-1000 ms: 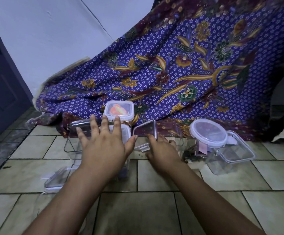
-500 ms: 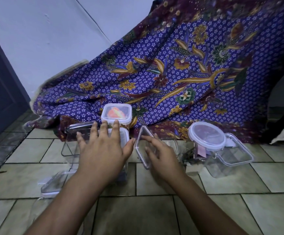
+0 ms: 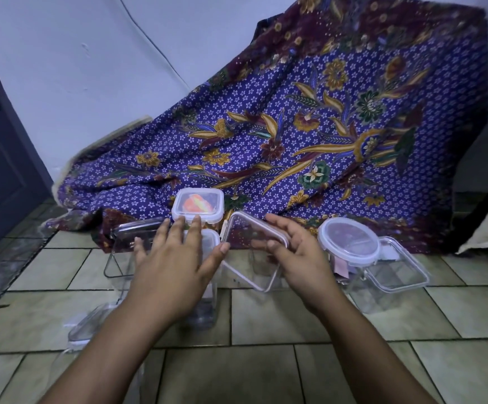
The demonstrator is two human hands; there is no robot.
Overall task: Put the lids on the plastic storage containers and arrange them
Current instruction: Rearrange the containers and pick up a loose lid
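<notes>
Risk: right hand [image 3: 298,258] grips tilted clear lid [image 3: 250,256] by one edge, left hand [image 3: 175,263] open over tall container [image 3: 207,304], so lid could slip or seat crooked.

Dim, bluish indoor light, soft shadows, slight motion blur, and wide-angle bending toward the edges.

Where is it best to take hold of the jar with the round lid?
Take the jar from above, probably, fingers spanning its round lid's rim: the lid faces up uncovered, while a rectangular container crowds its right side.
</notes>
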